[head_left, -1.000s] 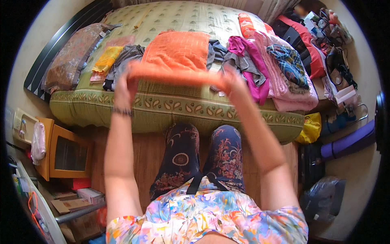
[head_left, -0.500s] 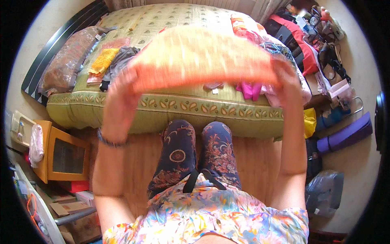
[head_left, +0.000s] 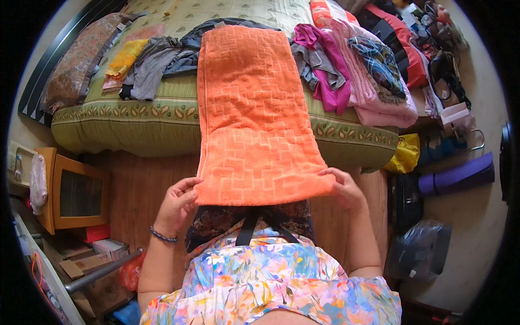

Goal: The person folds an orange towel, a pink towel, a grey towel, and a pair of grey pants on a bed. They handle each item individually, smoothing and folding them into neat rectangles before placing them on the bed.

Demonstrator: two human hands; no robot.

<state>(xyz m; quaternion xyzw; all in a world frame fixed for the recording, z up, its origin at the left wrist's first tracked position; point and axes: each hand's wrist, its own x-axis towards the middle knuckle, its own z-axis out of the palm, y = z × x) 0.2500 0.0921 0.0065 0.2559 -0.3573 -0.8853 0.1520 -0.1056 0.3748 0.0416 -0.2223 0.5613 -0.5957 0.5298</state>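
An orange towel (head_left: 249,114) with a raised geometric pattern stretches from the bed toward my body, folded lengthwise into a long strip. Its far end lies on the bed (head_left: 124,122), and the near end hangs over the bed's edge in front of my legs. My left hand (head_left: 179,203) pinches the near left corner. At the near right corner, the fingers of my right hand (head_left: 345,188) are closed on the edge. Dark grey clothing (head_left: 187,51) lies partly under the towel's far end.
On the bed's left are a striped garment (head_left: 154,65), yellow cloth (head_left: 125,58) and a patterned pillow (head_left: 81,62). Magenta clothing (head_left: 331,89), a pink blanket (head_left: 379,108) and a plaid garment (head_left: 376,62) lie right. A wooden cabinet (head_left: 81,192) and purple rolled mat (head_left: 457,173) flank me.
The towel was raised and blurred between both hands. Now its far part rests on the bed, and my hands have come down and nearer to my body with its near corners.
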